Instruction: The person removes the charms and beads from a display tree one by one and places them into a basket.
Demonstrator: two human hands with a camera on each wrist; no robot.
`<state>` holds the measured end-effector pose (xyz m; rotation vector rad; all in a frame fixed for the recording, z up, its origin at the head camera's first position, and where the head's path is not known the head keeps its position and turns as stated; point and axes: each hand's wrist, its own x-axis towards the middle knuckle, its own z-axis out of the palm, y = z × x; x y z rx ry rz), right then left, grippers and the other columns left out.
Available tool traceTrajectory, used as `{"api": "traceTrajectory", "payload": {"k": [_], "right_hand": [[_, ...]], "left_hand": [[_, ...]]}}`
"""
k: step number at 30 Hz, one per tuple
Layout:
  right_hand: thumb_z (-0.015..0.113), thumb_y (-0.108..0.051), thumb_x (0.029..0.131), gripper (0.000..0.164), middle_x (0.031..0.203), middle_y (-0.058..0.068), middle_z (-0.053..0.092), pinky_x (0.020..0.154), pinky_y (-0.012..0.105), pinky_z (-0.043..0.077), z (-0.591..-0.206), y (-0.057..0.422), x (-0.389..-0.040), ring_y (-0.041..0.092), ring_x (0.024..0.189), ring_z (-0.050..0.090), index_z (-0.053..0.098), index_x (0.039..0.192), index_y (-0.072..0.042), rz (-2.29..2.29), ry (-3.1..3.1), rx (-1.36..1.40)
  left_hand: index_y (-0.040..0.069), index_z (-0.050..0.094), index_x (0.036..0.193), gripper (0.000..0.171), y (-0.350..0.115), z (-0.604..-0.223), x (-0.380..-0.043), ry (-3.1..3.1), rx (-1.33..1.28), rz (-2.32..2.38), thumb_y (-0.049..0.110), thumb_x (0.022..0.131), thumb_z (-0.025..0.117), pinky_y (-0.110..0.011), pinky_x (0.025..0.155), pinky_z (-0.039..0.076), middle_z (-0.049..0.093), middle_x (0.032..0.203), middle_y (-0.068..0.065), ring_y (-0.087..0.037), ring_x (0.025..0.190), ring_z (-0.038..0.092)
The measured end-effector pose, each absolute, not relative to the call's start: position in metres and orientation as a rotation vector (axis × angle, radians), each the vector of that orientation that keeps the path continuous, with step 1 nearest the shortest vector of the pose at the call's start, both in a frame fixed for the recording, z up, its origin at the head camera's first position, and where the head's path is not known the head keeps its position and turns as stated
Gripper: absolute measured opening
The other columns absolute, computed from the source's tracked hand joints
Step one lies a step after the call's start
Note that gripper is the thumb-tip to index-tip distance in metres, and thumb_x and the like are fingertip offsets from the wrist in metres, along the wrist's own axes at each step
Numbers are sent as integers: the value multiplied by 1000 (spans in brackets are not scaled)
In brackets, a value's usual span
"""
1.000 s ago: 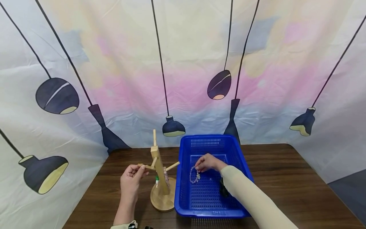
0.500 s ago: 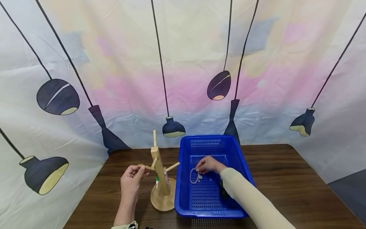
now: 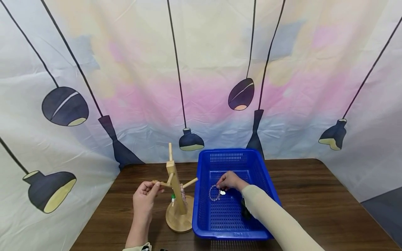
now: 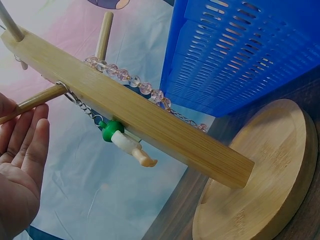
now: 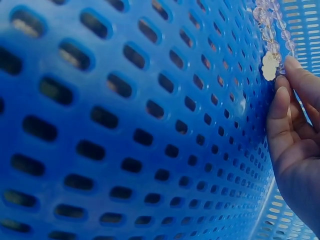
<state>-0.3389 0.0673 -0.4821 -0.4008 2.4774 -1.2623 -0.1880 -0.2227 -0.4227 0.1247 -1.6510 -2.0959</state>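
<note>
My left hand (image 3: 143,198) pinches the tip of a wooden peg (image 4: 42,96) on an upright wooden stand (image 4: 135,112) with a round base. A keychain (image 4: 125,141) with a small green-topped white figure hangs by its ring on that peg. From another peg, on the stand's far side, hangs a pink and clear beaded bracelet (image 4: 134,80). Inside the blue plastic basket (image 3: 232,234), my right hand (image 3: 231,180) pinches a second beaded bracelet (image 5: 268,32) between thumb and fingertips. Its pale flat charm (image 5: 270,66) lies close to the basket's perforated surface.
A black object (image 3: 246,210) lies in the basket, partly hidden by the right sleeve (image 3: 276,218). Basket and stand stand side by side on a dark wooden table (image 3: 317,195). Behind it hangs a cloth (image 3: 213,62) printed with lamps.
My right hand has dipped slightly with the bracelet, and the charm has shifted to the right, beneath the fingers. The left hand stays on the peg.
</note>
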Motion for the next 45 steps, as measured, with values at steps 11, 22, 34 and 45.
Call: {"api": "traceTrajectory", "payload": {"k": [11, 22, 34, 45], "right_hand": [[77, -3, 88, 10, 84, 14, 79, 57, 22, 58, -481, 67, -338, 6, 56, 58, 80, 93, 5, -1207, 2522, -420], [77, -7, 90, 11, 86, 12, 79, 62, 27, 61, -477, 66, -337, 8, 64, 61, 81, 95, 1, -1133, 2561, -428], [75, -9, 93, 19, 100, 15, 78, 71, 32, 65, -475, 69, -338, 12, 74, 68, 78, 108, 3, -1206, 2447, -380], [74, -8, 93, 17, 94, 15, 78, 73, 33, 66, -472, 69, -338, 14, 74, 69, 78, 105, 4, -1210, 2421, -365]], "left_hand": [[4, 62, 87, 12, -223, -424, -188, -1660, 123, -2092, -1, 96, 67, -16, 67, 63, 73, 79, 10, -1, 71, 72], [0, 62, 89, 11, -222, -422, -189, -1677, 91, -2056, 3, 96, 69, -15, 66, 62, 73, 79, 11, 0, 71, 72], [11, 63, 82, 24, -223, -423, -189, -1660, 72, -2086, -8, 97, 61, -15, 65, 61, 74, 78, 11, -1, 71, 73], [10, 61, 82, 24, -221, -422, -189, -1685, 139, -2086, -7, 98, 61, -15, 65, 62, 73, 79, 10, 0, 70, 72]]}}
